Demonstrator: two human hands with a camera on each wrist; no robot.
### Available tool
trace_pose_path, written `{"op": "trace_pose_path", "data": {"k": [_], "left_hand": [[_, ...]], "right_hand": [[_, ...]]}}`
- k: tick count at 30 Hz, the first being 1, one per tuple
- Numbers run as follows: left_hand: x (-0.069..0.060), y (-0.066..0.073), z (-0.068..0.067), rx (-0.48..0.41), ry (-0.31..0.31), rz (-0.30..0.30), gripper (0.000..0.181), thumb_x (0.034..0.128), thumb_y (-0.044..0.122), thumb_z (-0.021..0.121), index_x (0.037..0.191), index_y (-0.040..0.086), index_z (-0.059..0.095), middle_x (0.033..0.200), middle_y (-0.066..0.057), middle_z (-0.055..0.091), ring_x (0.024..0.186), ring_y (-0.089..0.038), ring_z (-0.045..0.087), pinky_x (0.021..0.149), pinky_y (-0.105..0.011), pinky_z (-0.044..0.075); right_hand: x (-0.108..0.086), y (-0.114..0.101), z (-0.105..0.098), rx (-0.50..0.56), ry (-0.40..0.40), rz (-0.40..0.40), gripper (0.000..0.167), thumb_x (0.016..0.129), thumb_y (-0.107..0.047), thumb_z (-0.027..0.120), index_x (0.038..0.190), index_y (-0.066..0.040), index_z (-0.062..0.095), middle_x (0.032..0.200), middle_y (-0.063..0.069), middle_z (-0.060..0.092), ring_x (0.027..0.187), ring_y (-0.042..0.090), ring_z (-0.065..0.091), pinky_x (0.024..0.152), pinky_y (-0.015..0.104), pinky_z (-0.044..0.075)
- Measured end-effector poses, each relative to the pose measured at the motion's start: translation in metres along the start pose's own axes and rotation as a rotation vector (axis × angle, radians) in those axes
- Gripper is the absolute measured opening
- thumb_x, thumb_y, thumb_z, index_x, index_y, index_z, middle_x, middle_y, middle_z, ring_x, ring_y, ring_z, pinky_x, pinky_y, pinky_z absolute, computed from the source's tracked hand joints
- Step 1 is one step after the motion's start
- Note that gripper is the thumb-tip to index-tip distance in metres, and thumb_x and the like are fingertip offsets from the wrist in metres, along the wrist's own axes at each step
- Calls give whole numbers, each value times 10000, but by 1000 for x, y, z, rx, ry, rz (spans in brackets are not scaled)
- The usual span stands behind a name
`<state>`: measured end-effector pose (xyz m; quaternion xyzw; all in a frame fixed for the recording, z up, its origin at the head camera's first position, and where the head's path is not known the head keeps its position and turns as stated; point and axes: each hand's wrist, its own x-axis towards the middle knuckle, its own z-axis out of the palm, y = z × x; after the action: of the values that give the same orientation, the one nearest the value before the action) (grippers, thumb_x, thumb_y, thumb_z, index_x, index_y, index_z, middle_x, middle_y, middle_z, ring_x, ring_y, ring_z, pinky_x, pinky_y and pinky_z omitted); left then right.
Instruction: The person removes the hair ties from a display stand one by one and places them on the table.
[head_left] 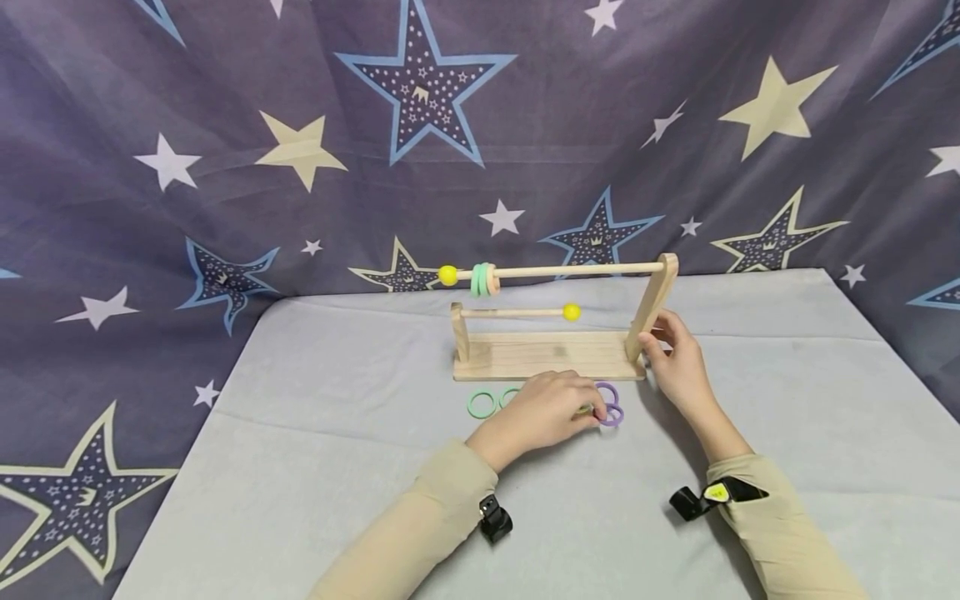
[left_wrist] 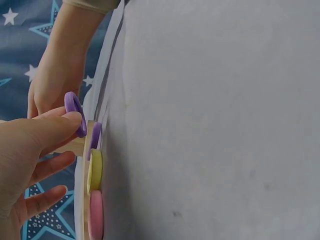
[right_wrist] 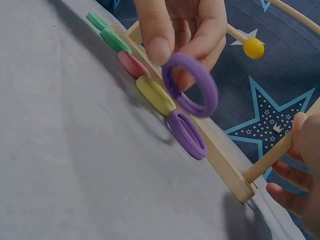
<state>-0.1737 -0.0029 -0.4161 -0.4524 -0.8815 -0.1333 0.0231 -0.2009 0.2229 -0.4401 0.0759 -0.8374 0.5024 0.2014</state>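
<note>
Between thumb and forefinger, my left hand (head_left: 551, 410) pinches a purple ring (head_left: 612, 415), held above the table in the right wrist view (right_wrist: 191, 85). A second purple ring (right_wrist: 187, 135) lies below it, beside a yellow ring (right_wrist: 155, 96), a pink ring (right_wrist: 133, 64) and two green rings (right_wrist: 115, 40). My right hand (head_left: 681, 367) grips the tall right upright (head_left: 651, 307) of the wooden stand. On the stand's long upper rod (head_left: 577, 271), green and peach rings (head_left: 483, 280) hang near the yellow ball at its left end.
The stand's base (head_left: 547, 357) runs just behind the row of rings. A short lower rod (head_left: 513, 313) with a yellow ball (head_left: 572, 312) points right from the small left upright. Behind the grey-covered table (head_left: 300, 500) hangs a star-patterned cloth (head_left: 225, 75).
</note>
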Motion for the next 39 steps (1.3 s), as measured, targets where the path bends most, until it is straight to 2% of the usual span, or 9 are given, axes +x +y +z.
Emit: {"op": "trace_pose_path", "data": {"k": [4,13,19,25,28,31,34,39], "left_hand": [[3,1,2,23,-14,12,99,920,360,705,998,316,748,1086,189,675,1006,-35,583,902,-225,445],[3,4,6,48,-51,34,94,892,341,743,984,326,754,1122,162,669,1105,-49,561,958,-246,418],[3,7,8,66,-85,19,85,894,336,741,975,322,758,1131,155,672,1167,-66,543,1044,-321,390],[3,8,8,121,-72,13,99,893,326,741,992,330,749,1162,156,660,1188,-59,521,1054,-342,384],[1,11,6,123,-85,13,133,895,318,741,1028,318,745,1186,136,656,1207,-78,524,1079,-386,377],[0,12,3,112,-88,12,169,897,301,742,1066,303,742,1190,129,659,1222,-96,531,1083,-366,377],[-2,12,3,98,-72,13,187,899,288,743,1086,298,740,1182,139,661,1220,-97,538,1066,-313,383],[-7,11,-2,72,-23,-6,213,897,280,746,1109,293,736,1213,124,658,1202,-97,560,1016,-312,423]], "right_hand": [[0,0,0,0,1,-6,390,971,-29,603,1327,83,490,1201,311,613,1062,422,610,744,89,412],[0,2,1,-16,2,8,366,973,-10,589,1315,80,493,1206,295,616,1058,418,611,758,98,422],[-1,2,1,0,4,-4,362,973,-11,590,1311,80,498,1201,299,617,1051,418,612,750,82,424],[-1,0,1,6,9,-11,363,967,-20,601,1303,77,506,1195,300,620,1052,424,617,743,83,417],[0,0,2,1,11,-13,374,963,-20,607,1308,80,504,1191,300,621,1038,412,616,740,81,418],[0,2,2,-11,14,-13,378,960,-8,605,1309,92,499,1190,305,620,1030,397,611,734,75,417],[0,3,2,-10,14,-14,380,959,-13,606,1309,91,500,1196,298,623,1033,392,610,730,76,414],[0,1,1,-2,12,-22,385,960,-24,611,1313,82,501,1192,295,625,1042,409,613,732,77,413]]}}
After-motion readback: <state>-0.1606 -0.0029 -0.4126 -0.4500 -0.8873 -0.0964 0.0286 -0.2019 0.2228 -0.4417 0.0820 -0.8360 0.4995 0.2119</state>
